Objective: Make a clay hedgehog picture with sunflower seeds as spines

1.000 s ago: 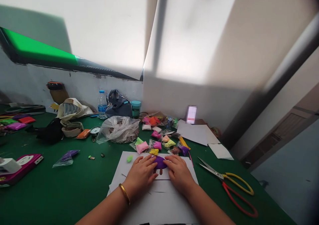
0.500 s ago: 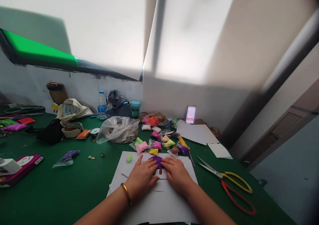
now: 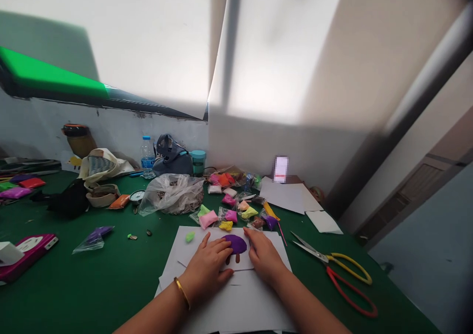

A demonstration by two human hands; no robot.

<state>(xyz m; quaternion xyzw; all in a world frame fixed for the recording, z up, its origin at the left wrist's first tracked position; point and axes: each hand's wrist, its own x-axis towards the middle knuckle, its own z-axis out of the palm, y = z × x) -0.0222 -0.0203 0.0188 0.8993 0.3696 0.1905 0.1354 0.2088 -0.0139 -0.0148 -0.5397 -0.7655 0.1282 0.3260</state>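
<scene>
A flattened purple clay shape [image 3: 237, 244] lies on white paper [image 3: 240, 307], with small brown clay pieces [image 3: 237, 258] just below it. My left hand [image 3: 210, 259] rests flat, its extended fingertips touching the purple clay's left side. Close by on the right, my right hand [image 3: 265, 256] lies on the paper with fingers loosely bent, slightly apart from the clay. Nothing shows in its grasp, though its underside is hidden. A small light-green clay lump [image 3: 189, 237] sits near the paper's upper left corner.
Bagged colored clay [image 3: 229, 216] lies behind the paper. Large scissors [image 3: 327, 258] with yellow and red handles rest open at right. A clear plastic bag [image 3: 173, 193], a water bottle [image 3: 148, 159] and a magenta case [image 3: 33, 255] are farther left.
My right hand has lifted off the purple clay and shifted to the right, uncovering more of it. My left hand stays on the clay's left side. The view has turned slightly.
</scene>
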